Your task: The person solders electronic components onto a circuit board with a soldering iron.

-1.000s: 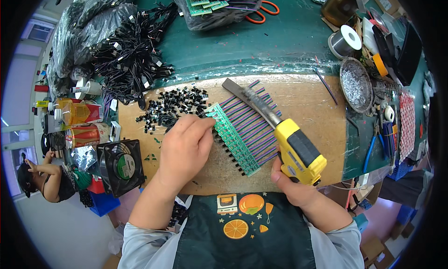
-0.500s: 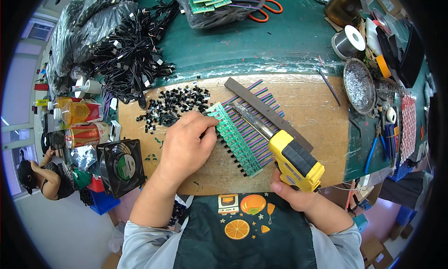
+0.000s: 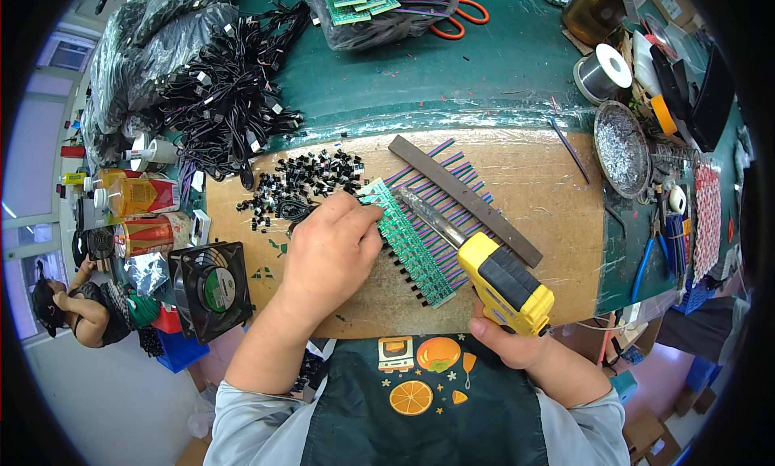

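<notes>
My right hand (image 3: 507, 337) is wrapped round the handle of a yellow and black soldering gun (image 3: 504, 284). Its long metal tip reaches up and left, over the ribbon wires beside a green circuit board panel (image 3: 412, 252). My left hand (image 3: 335, 244) is closed in a pinch at the panel's upper left edge; what the fingertips hold is hidden. Small black connectors stick out along the panel's lower left edge. Purple, pink and dark wires (image 3: 448, 232) run from its other side, under a dark bar (image 3: 466, 199) lying across them.
Loose black connectors (image 3: 311, 179) are heaped beyond my left hand, near bundled black cables (image 3: 230, 94). A black fan (image 3: 210, 290) stands at left. To the right are a solder spool (image 3: 603, 73), a dish of metal scraps (image 3: 622, 149) and blue-handled pliers (image 3: 643, 268). Orange-handled scissors (image 3: 460, 20) lie at the back.
The soldering gun has shifted slightly left and down with my right hand. My left hand has moved a little to the right along the panel's edge.
</notes>
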The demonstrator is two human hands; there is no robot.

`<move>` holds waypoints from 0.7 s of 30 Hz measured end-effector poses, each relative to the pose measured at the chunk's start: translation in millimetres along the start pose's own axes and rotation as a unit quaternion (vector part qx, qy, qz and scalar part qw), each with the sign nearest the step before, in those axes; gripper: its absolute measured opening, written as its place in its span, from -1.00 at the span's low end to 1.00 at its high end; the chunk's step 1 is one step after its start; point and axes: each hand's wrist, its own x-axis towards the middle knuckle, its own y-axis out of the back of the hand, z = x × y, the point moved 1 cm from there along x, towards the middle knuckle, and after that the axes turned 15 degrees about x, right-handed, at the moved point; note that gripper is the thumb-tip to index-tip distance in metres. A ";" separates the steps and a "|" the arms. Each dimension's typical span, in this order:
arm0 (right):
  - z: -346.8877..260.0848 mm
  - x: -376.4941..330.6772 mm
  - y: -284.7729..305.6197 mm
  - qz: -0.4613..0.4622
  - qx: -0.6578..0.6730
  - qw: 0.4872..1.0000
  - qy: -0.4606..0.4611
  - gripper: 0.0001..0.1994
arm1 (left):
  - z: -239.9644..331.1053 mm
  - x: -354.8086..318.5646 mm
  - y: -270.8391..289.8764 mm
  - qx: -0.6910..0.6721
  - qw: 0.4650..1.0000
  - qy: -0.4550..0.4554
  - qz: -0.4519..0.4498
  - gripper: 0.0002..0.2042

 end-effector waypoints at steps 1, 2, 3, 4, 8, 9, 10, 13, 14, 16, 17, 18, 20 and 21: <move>-0.2 -0.2 -0.4 0.000 0.000 1.000 0.001 -0.77 | 1.0 -0.6 -0.3 0.000 1.000 -0.001 0.000 -0.86; -0.6 -0.4 -1.1 0.002 0.002 1.000 0.000 -0.77 | 2.0 -1.3 -0.4 0.008 1.000 -0.003 0.002 -0.85; -1.0 -0.4 -1.6 0.003 0.004 1.000 -0.001 -0.77 | 2.6 -1.8 -0.5 0.015 1.000 -0.005 0.003 -0.84; -1.2 -0.2 -1.7 0.003 0.004 1.000 0.000 -0.77 | 2.7 -2.1 -1.0 0.016 1.000 -0.005 0.003 -0.84; -4.4 0.5 -5.0 0.015 -0.001 1.000 0.005 -0.77 | 3.5 -2.6 -2.2 0.025 0.999 -0.029 0.013 -0.82; -5.1 0.5 -6.0 0.025 0.006 1.000 0.000 -0.78 | 3.7 -2.6 -2.3 0.027 0.999 -0.035 0.016 -0.81; -4.3 0.0 -5.5 0.025 0.006 1.000 0.001 -0.78 | 3.6 -2.7 -2.2 0.027 0.999 -0.035 0.016 -0.81; -2.3 -1.8 -4.9 0.019 -0.003 1.000 0.006 -0.78 | 3.8 -2.8 -2.2 0.033 0.999 -0.036 0.010 -0.81; -2.7 -2.1 -6.0 0.031 0.004 1.000 0.004 -0.79 | 4.0 -2.7 -2.1 0.033 0.999 -0.038 0.010 -0.81; -3.6 -1.8 -8.0 0.043 0.012 0.999 0.002 -0.79 | 4.2 -2.5 -2.0 0.033 0.999 -0.040 0.009 -0.81; -4.2 -1.3 -8.8 0.050 0.022 0.999 0.004 -0.79 | 4.4 -2.4 -1.9 0.031 0.999 -0.043 0.009 -0.81; -4.4 -1.1 -9.0 0.056 0.032 0.998 0.006 -0.79 | 4.6 -2.4 -1.8 0.030 0.998 -0.045 0.010 -0.81; -0.8 -0.9 -8.1 0.056 0.025 0.998 0.024 -0.78 | 5.1 -2.3 -1.7 0.031 0.999 -0.043 0.010 -0.81; 0.3 -1.1 -7.8 0.055 0.019 0.997 0.042 -0.77 | 5.4 -2.2 -1.9 0.033 0.999 -0.042 0.010 -0.81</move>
